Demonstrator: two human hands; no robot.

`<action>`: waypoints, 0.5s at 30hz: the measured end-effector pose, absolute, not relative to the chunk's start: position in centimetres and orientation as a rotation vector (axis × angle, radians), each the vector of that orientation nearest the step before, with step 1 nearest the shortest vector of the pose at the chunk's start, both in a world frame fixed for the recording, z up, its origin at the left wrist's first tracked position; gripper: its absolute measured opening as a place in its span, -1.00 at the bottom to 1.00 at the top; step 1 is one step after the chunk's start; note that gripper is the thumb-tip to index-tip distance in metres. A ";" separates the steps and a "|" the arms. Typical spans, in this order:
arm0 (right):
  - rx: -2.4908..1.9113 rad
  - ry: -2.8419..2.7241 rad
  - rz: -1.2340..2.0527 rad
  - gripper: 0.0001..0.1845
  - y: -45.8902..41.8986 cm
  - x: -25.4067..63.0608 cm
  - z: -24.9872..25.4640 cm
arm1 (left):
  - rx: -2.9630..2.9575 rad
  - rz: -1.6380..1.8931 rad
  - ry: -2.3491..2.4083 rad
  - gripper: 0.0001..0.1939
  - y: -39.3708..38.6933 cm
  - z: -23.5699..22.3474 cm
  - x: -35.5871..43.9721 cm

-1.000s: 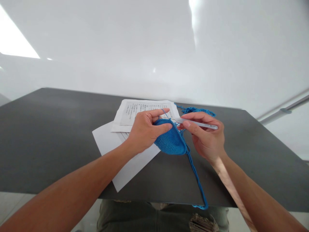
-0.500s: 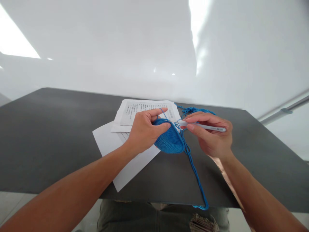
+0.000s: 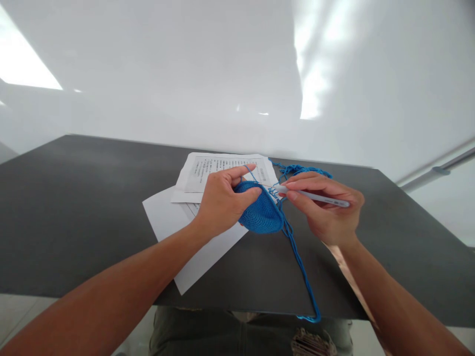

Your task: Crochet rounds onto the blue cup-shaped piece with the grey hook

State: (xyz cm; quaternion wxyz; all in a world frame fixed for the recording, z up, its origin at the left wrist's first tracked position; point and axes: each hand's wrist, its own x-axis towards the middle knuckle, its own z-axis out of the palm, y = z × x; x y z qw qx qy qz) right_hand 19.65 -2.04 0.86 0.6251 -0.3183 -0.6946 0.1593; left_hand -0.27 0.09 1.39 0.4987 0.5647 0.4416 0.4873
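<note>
A round, cupped piece of blue crochet [image 3: 261,215] hangs above the table, pinched at its upper edge by my left hand [image 3: 226,200]. The left index finger points out to the right with a strand of blue yarn over it. My right hand [image 3: 330,202] grips a crochet hook [image 3: 319,198] with a pale, pen-like handle. Its thin tip reaches the top rim of the crochet piece, close to the left fingertips; whether it sits inside a stitch is too small to tell. Loose blue yarn [image 3: 300,262] trails from beside the piece down to the table's front edge.
Printed sheets [image 3: 193,175] and a blank white sheet [image 3: 159,212] lie under and behind my hands on the dark table [image 3: 92,207]. More blue yarn [image 3: 304,169] is heaped at the back. A white wall [image 3: 185,74] rises behind the table.
My right hand and the hook have shifted very slightly to the right. The left hand keeps its hold, and the crochet piece has barely moved.
</note>
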 end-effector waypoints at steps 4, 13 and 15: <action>-0.739 -1.624 0.285 -0.72 -2.1 19.4 0.9 | 1.430 1.213 1.117 -0.33 -0.1 1.6 -0.2; -0.695 -1.766 0.112 -0.73 -2.4 19.1 1.1 | 1.666 1.306 1.223 -0.39 -0.1 1.4 -0.1; -0.692 -1.799 0.085 -0.73 -2.5 19.0 1.2 | 1.699 1.317 1.236 -0.39 -0.1 1.3 -0.2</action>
